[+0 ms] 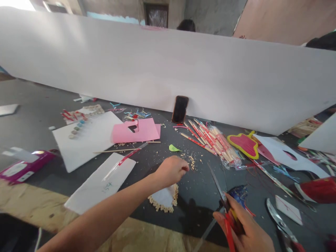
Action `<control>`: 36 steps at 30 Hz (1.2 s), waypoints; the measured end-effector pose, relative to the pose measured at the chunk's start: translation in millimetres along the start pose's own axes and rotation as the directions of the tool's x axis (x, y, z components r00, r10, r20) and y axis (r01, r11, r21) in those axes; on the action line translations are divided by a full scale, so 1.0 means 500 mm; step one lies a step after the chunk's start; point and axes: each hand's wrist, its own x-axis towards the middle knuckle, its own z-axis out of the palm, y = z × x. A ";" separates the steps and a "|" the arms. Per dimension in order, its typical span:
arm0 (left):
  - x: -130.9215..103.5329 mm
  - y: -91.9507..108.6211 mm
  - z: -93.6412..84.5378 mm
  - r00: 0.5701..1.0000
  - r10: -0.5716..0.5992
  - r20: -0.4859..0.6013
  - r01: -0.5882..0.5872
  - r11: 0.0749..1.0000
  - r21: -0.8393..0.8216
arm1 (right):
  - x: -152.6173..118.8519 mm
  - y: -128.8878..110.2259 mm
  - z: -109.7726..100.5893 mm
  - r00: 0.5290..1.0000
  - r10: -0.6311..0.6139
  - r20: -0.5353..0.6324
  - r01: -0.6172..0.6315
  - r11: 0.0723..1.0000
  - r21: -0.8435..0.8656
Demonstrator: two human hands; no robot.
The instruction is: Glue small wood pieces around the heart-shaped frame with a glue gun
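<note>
My left hand (172,170) hovers over the dark table with its fingers curled into a pinch; whatever lies between the fingertips is too small or hidden to make out. Just below it lies a white paper piece (163,196) edged with small pale wooden bits, partly covered by the hand and wrist. Small chopped wooden bits (192,162) are scattered beyond the fingers. In my right hand (243,224) is a pair of scissors (219,185) with red and yellow handles, blades pointing away toward the middle. A green leaf-shaped scrap (174,148) lies beyond the left hand.
A phone (180,109) leans on a long white board (126,66). Bundled sticks (210,140) with red wrapping, a pink-and-yellow shape (244,144) and pruning shears (279,220) lie to the right. Leftward are pink paper (123,132), white sheets (105,185) and a purple device (28,166).
</note>
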 end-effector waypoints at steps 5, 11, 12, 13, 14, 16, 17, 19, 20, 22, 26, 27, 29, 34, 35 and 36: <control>0.021 -0.010 0.016 0.992 0.049 0.113 -0.068 0.983 0.171 | -0.011 0.016 -0.001 0.996 -0.052 0.066 0.053 0.998 -0.013; 0.072 0.005 -0.002 0.991 0.099 0.085 -0.118 0.959 0.258 | -0.020 0.033 0.003 0.997 -0.020 0.081 0.023 0.999 -0.039; 0.085 0.006 0.002 0.992 0.099 0.077 -0.117 0.954 0.276 | -0.021 0.033 0.004 0.996 -0.023 0.089 0.026 0.999 -0.035; 0.097 0.007 0.007 0.992 0.099 0.075 -0.117 0.949 0.292 | -0.022 0.033 0.006 0.995 -0.031 0.097 0.034 0.999 -0.029; 0.108 0.006 0.013 0.992 0.100 0.079 -0.119 0.944 0.307 | -0.024 0.033 0.006 0.993 -0.042 0.108 0.045 0.999 -0.022; 0.125 0.003 0.027 0.990 0.107 0.093 -0.132 0.937 0.324 | -0.026 0.034 0.007 0.990 -0.069 0.121 0.070 0.997 -0.011; 0.130 0.001 0.032 0.988 0.113 0.102 -0.140 0.935 0.325 | -0.028 0.036 0.007 0.989 -0.082 0.123 0.083 0.996 -0.010; 0.134 -0.005 0.041 0.985 0.124 0.120 -0.156 0.936 0.316 | -0.031 0.040 0.006 0.987 -0.102 0.122 0.105 0.994 -0.019; 0.134 -0.007 0.043 0.983 0.127 0.129 -0.161 0.938 0.306 | -0.032 0.042 0.005 0.986 -0.107 0.125 0.111 0.993 -0.027; 0.132 -0.012 0.046 0.981 0.129 0.143 -0.164 0.947 0.275 | -0.034 0.045 0.004 0.985 -0.111 0.134 0.117 0.992 -0.042; 0.129 -0.015 0.047 0.985 0.115 0.127 -0.134 0.978 0.158 | -0.033 0.044 0.006 0.982 -0.135 0.133 0.144 0.988 -0.061; 0.127 -0.013 0.045 0.988 0.107 0.111 -0.119 0.986 0.114 | -0.032 0.041 0.006 0.982 -0.140 0.129 0.149 0.987 -0.064; 0.117 -0.006 0.037 0.994 0.084 0.069 -0.085 0.996 0.008 | -0.029 0.035 0.006 0.985 -0.121 0.123 0.130 0.989 -0.065; 0.049 0.023 -0.001 1.000 -0.017 -0.003 0.015 0.929 -0.370 | -0.015 0.020 0.010 0.996 -0.037 0.086 0.039 0.999 -0.029; 0.032 0.028 -0.008 0.999 -0.035 -0.010 0.027 0.893 -0.450 | -0.011 0.016 0.013 0.995 -0.039 0.089 0.041 0.999 -0.019; 0.016 0.031 -0.012 0.999 -0.049 -0.019 0.032 0.852 -0.523 | -0.007 0.012 0.017 0.994 -0.049 0.098 0.050 0.999 -0.010</control>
